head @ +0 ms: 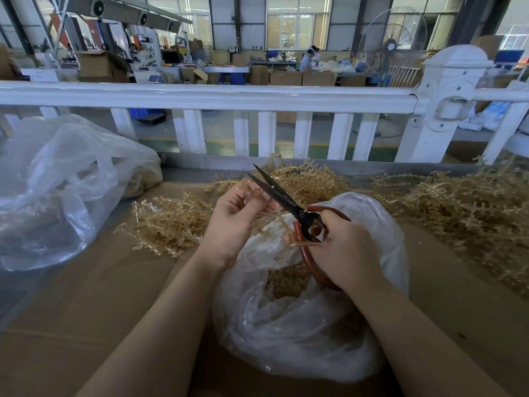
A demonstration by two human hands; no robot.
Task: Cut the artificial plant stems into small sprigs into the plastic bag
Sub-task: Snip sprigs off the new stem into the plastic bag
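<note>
With the left hand (232,213) pinching the stem (274,222) over the plastic bag (300,325) and the right hand (343,247) gripping the part-open scissors (286,202) — snip short lengths, fingertips clear of the blades, sprigs dropping inside.

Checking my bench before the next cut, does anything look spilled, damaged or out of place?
Nothing stands out. The scissors are open above the plastic bag, cut sprigs lie inside it, and uncut stems sit piled on the cardboard.
</note>
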